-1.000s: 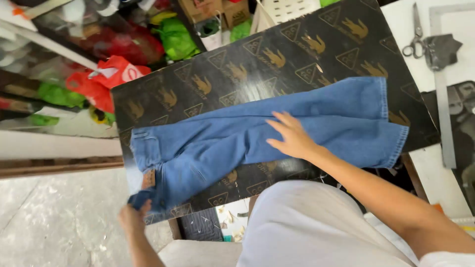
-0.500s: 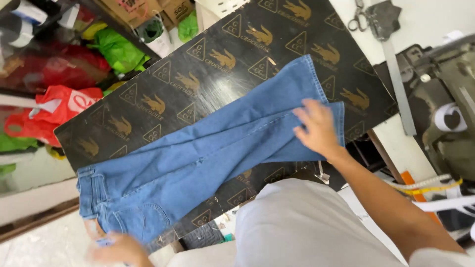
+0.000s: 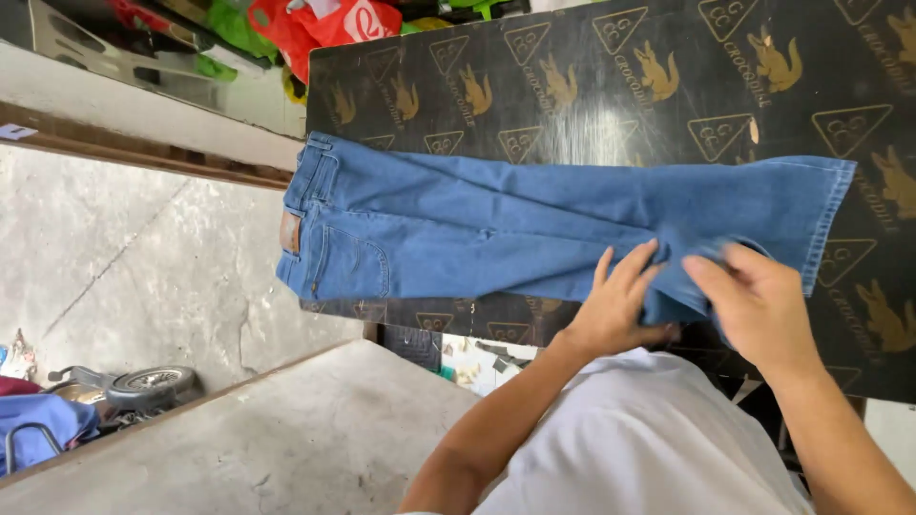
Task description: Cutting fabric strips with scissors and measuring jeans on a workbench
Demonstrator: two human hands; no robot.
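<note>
Blue jeans (image 3: 496, 224) spread flat on black patterned board (image 3: 592, 86), waistband at 9 o'clock, hems at 3 o'clock. Left hand (image 3: 615, 300) open, fingers extended on lower leg edge. Right hand (image 3: 754, 296) loosely curled, pinching hem fabric at 4 o'clock.

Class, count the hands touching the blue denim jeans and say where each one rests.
2. The left hand lies flat on the blue denim jeans near the lower leg; the right hand is beside it at the hem.
</note>
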